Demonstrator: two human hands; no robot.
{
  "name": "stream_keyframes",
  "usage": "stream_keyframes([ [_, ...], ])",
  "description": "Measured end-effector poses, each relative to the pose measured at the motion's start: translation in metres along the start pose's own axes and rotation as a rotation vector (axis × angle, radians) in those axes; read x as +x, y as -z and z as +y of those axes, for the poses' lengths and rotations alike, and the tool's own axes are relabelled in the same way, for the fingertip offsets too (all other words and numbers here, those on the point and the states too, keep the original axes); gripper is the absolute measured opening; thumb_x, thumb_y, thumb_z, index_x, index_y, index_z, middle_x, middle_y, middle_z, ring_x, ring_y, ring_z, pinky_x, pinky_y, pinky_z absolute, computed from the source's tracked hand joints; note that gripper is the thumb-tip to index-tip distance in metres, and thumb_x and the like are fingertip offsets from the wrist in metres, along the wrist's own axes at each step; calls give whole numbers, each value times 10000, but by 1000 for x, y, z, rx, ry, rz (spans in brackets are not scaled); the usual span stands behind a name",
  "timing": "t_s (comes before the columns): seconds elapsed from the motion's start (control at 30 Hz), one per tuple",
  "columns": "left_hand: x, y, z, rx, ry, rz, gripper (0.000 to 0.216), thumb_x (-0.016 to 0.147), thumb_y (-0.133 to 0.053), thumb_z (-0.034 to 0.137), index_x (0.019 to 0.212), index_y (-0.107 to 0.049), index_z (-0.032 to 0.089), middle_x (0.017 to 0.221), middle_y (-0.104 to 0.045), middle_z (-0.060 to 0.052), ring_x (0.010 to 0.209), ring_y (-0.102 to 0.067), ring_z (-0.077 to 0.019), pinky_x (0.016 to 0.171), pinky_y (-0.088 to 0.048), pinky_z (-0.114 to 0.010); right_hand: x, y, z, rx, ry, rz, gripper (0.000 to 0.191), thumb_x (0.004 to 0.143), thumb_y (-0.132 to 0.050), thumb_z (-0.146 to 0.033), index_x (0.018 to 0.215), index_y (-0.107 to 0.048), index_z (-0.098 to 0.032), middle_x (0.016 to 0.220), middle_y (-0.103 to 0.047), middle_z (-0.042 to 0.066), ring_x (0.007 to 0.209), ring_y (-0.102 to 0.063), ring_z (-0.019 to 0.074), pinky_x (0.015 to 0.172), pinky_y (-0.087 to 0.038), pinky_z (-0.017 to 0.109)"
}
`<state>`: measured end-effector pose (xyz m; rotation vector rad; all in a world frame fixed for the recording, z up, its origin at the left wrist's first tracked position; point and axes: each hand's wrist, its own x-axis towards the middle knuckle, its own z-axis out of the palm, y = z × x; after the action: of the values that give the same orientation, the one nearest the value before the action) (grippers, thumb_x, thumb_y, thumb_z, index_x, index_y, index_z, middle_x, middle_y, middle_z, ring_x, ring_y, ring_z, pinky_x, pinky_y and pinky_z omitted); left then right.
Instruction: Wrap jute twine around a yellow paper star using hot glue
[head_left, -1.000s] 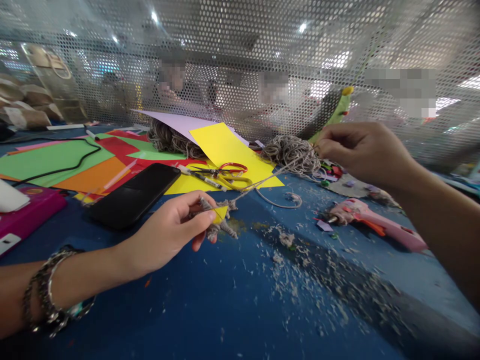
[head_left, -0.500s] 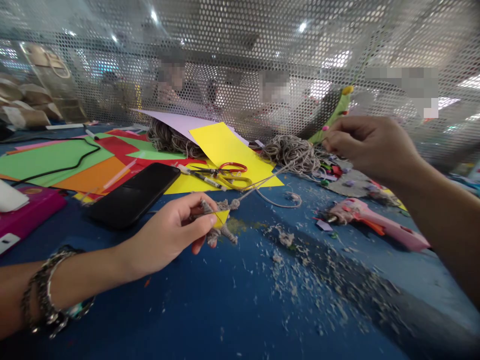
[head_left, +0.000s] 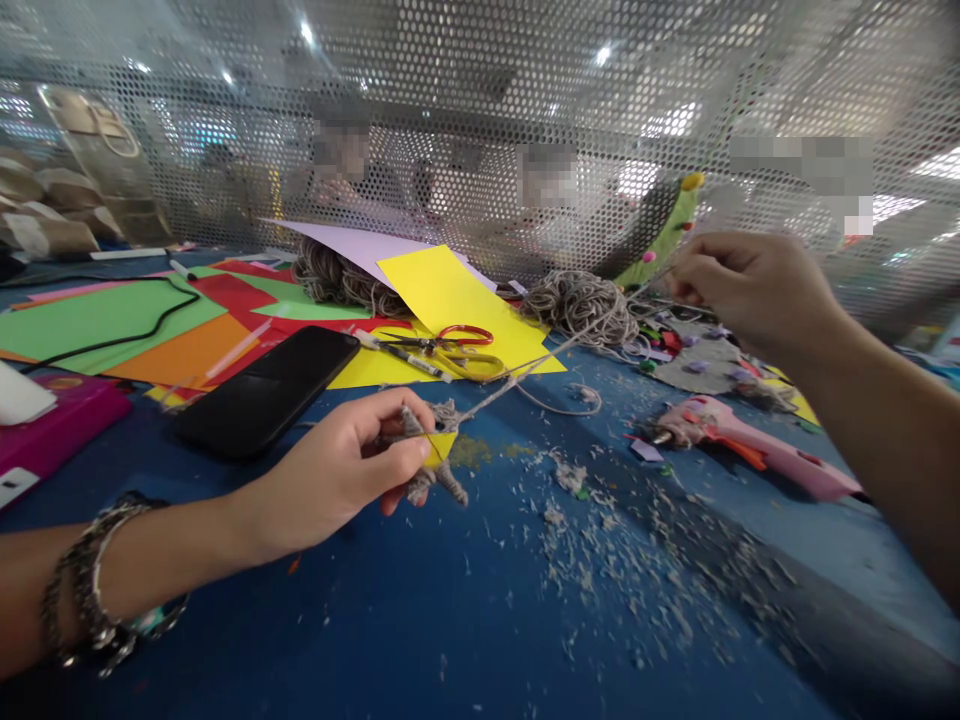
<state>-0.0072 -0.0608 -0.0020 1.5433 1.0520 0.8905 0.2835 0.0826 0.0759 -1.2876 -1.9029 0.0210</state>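
Between thumb and fingers, my left hand (head_left: 337, 470) pinches a yarn-wrapped star (head_left: 451, 484), a small yellow paper shape with grey-wound points. Part of it is hidden behind my fingers. A grey yarn strand (head_left: 551, 356) runs taut from the star up to my right hand (head_left: 757, 285), which is raised at the right with its fingers closed on the strand. The fingertips of that hand are partly turned away. Behind the strand lies a loose heap of grey yarn (head_left: 581, 305).
Scissors (head_left: 457, 345) and a pen (head_left: 409, 358) lie on yellow paper (head_left: 450, 290). A black phone (head_left: 270, 390) sits left, near a magenta box (head_left: 79, 415). A pink glue gun (head_left: 772, 455) lies right. Yarn scraps litter the blue table (head_left: 375, 620). A perforated metal screen (head_left: 465, 120) stands behind.
My right hand has moved slightly right, drawing the yarn strand along. A small knot of yarn beside the star has been pulled in against it. My left hand stays in place.
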Motion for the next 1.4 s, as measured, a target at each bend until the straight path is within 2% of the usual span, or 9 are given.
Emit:
stream_keyframes([
  [0.27,0,1,-1,31,2,13,66,766,-454,234,733,-415,192,490,-434,76,428,-447,-56,398,-364,-150,4,2,13,-10,-31,-84,176,686,-417,-98,528,-456,-164,522,-439,-4,477,-373,52,461,-297,229],
  [0.43,-1,0,3,44,-2,8,61,760,-459,223,732,-413,195,491,-441,78,425,-439,-54,407,-378,-153,6,4,20,-115,-6,-481,193,695,-495,-222,514,-535,-168,511,-530,17,474,-448,81,473,-335,245],
  [0.5,-2,-1,3,48,2,-1,57,756,-461,208,722,-416,197,501,-449,78,430,-440,-51,408,-382,-147,6,1,17,-184,26,-570,111,645,-562,-240,562,-592,-173,561,-584,32,505,-486,109,513,-355,274],
  [0.57,-3,-2,3,40,-4,-6,50,756,-461,199,724,-422,201,511,-455,79,440,-453,-51,411,-390,-140,1,-4,4,-233,76,-534,92,642,-559,-217,695,-624,-181,705,-627,53,620,-530,144,614,-377,311],
  [0.67,-3,-3,3,20,-11,-14,47,755,-461,183,728,-428,204,518,-474,81,434,-461,-47,414,-400,-136,-18,-16,-33,-188,197,-476,238,729,-472,-229,941,-576,-203,950,-606,55,835,-545,161,759,-389,321],
  [0.8,-4,-4,6,58,-13,-20,55,749,-467,170,721,-432,201,532,-477,80,431,-461,-42,433,-413,-140,-61,-31,-87,317,336,-776,264,790,-432,-278,1046,-497,-273,1059,-577,-2,957,-543,140,806,-448,301],
  [0.93,-6,-6,9,130,-55,-26,52,738,-481,166,717,-445,195,528,-469,75,451,-476,-50,450,-414,-146,-93,-41,-109,496,301,-950,290,775,-461,-281,1064,-461,-309,986,-596,-44,896,-556,96,774,-473,254],
  [1.17,-7,-8,9,202,-121,15,37,745,-488,160,729,-463,182,537,-479,75,434,-461,-38,418,-395,-121,-96,-41,-113,420,251,-944,97,794,-440,-257,845,-518,-230,704,-567,-42,607,-498,74,573,-439,208],
  [1.4,-7,-7,10,245,-126,-3,49,737,-485,136,771,-486,172,569,-511,67,463,-471,-35,444,-419,-107,-87,-35,-113,390,201,-911,145,829,-432,-277,799,-520,-166,642,-500,-34,545,-413,53,483,-348,165],
])
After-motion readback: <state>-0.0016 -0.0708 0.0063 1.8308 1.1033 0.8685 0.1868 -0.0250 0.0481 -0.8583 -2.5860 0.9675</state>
